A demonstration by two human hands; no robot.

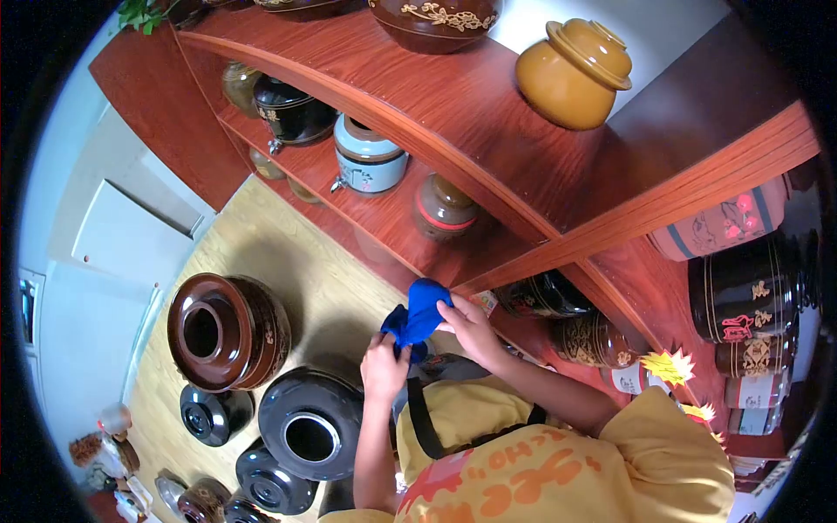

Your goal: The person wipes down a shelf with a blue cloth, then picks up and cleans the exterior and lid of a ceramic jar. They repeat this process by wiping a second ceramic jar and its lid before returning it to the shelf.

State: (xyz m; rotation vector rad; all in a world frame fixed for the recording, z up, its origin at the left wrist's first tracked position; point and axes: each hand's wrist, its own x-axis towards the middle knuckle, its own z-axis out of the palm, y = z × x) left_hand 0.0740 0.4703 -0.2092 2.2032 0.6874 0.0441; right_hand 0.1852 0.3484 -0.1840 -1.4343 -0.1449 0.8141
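A bright blue cloth point(427, 307) is bunched between my two hands in front of the wooden shelf. My left hand point(384, 368) grips its lower left part with the fingers closed. Higher up and to the right, my right hand point(468, 329) pinches the cloth's right edge between thumb and fingers. The nearest shelf piece is a brown jar with a red band point(446, 207), standing beyond the cloth on the lower shelf.
A mustard-yellow lidded jar point(575, 74) stands on the upper shelf point(418, 96). Below it sits a light blue jar with a tap point(370, 157). Large brown point(231, 331) and black jars point(311, 424) stand on the floor to the left. More jars fill the right shelves.
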